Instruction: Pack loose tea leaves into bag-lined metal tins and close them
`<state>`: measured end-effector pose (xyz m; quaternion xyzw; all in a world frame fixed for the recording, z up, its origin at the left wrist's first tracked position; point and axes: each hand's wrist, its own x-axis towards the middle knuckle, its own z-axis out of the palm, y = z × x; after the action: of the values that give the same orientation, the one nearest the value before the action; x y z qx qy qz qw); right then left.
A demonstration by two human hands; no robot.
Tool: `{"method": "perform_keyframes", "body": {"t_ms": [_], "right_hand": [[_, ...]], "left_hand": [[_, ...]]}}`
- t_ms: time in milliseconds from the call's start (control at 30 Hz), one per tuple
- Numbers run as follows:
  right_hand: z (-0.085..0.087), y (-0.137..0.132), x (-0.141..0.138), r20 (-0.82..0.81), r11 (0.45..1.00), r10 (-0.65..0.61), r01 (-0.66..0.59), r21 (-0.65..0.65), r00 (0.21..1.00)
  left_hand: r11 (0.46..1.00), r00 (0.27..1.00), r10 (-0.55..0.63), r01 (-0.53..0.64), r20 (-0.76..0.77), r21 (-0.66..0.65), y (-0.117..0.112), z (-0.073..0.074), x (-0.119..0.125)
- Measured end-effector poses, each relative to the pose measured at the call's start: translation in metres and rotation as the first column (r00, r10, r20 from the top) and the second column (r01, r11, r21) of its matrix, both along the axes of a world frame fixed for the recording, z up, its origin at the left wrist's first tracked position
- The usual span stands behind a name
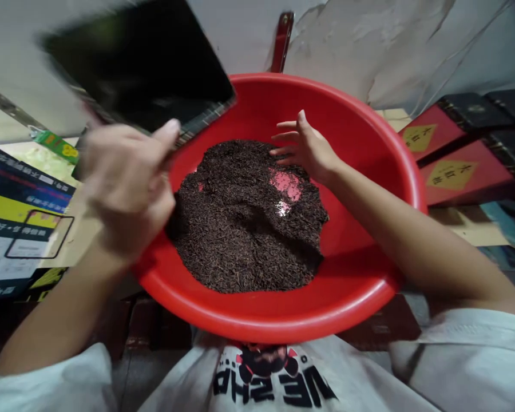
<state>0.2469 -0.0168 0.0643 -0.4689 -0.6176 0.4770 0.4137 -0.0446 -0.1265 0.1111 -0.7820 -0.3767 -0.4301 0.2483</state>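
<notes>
Raised at the left, my left hand [126,183] is closed on the near edge of a glossy black rectangular object [133,63]. Motion blurs both, so the object's exact kind is unclear. A wide red plastic basin [369,171] sits in front of me. Dark, dry, twisted leaves that look like loose tea [244,240] lie heaped inside it, with bare patches of the bottom showing right of the middle. My right hand [311,149] hovers over the right back part of the heap, fingers spread and holding nothing.
Red and black boxes with yellow diamond labels [450,174] stand at the right. Printed packaging [21,229] and a green packet [55,146] are at the left. A dark red upright piece [282,43] leans on the wall [347,51] behind the basin.
</notes>
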Motion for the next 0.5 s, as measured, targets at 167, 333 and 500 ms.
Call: {"method": "perform_keyframes", "body": {"t_ms": [167,333,500], "right_hand": [[0.005,-0.008,-0.005,-0.200,0.998,0.054,-0.051,0.021,0.978],[-0.012,0.003,-0.005,-0.113,0.999,0.004,-0.010,-0.052,0.994],[-0.044,0.014,-0.013,0.178,0.996,-0.055,0.040,0.085,0.982]], "left_hand": [[0.994,0.950,-0.064,0.088,-0.305,0.064,0.034,-0.033,0.051],[0.934,0.860,-0.343,0.268,-0.379,-0.237,0.072,-0.064,0.060],[0.922,0.869,-0.222,0.038,-0.442,-0.386,0.086,-0.072,0.065]]}}
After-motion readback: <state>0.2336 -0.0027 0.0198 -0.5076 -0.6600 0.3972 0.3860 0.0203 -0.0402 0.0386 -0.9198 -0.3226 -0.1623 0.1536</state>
